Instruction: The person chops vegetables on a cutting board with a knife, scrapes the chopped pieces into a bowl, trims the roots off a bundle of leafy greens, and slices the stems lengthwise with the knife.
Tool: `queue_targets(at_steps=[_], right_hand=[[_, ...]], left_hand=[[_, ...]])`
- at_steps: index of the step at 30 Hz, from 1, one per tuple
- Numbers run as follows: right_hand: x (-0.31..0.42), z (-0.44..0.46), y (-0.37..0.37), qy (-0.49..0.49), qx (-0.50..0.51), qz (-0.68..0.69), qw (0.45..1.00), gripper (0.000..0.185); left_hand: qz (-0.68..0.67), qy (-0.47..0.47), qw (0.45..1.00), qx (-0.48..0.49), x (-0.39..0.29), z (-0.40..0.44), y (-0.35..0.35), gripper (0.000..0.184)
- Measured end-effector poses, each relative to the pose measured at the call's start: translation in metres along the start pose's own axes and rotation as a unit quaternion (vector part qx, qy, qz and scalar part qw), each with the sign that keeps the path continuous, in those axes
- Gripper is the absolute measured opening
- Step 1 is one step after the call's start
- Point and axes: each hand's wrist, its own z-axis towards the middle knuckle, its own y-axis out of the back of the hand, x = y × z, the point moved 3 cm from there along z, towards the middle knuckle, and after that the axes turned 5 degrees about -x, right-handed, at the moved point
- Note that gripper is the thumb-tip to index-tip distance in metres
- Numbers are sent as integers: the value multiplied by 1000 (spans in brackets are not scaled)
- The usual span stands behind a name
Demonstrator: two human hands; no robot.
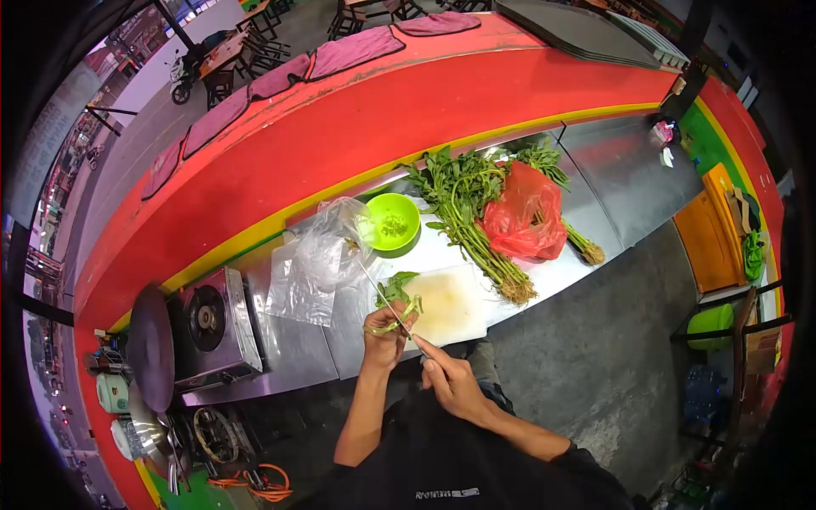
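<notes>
My left hand [388, 337] is closed around a leafy green stem [411, 308], just over the near left edge of the white cutting board [450, 302]. In my right hand [452, 380] is a knife [380, 291], its long thin blade slanting up and left across the stem. Green leaves [396, 287] lie at the board's left side. Beyond them stands a lime green bowl [410, 235] with small green pieces inside. Bunches of leafy greens with roots [476, 229] rest to the right, partly under a red plastic bag [525, 217].
Clear plastic bags [319, 263] lie left of the bowl on the steel counter [293, 361]. A gas stove [212, 327] stands at the counter's left end. Behind runs a red wall [408, 98] with pink cloths [357, 51] on top. An orange chair-like piece [707, 242] is at right.
</notes>
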Motion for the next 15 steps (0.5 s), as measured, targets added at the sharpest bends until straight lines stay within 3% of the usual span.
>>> queue_targets(at_steps=[3, 4, 15], right_hand=[[-2, 1, -1, -5, -6, -1, 1000, 45], [-3, 1, -1, -2, -10, 0, 1000, 45], [6, 4, -7, 12, 10, 16, 1000, 45]], left_hand=[[25, 17, 999, -35, 0, 1, -4, 27], [90, 58, 993, -54, -5, 0, -8, 45], [87, 54, 994, 27, -8, -5, 0, 47]])
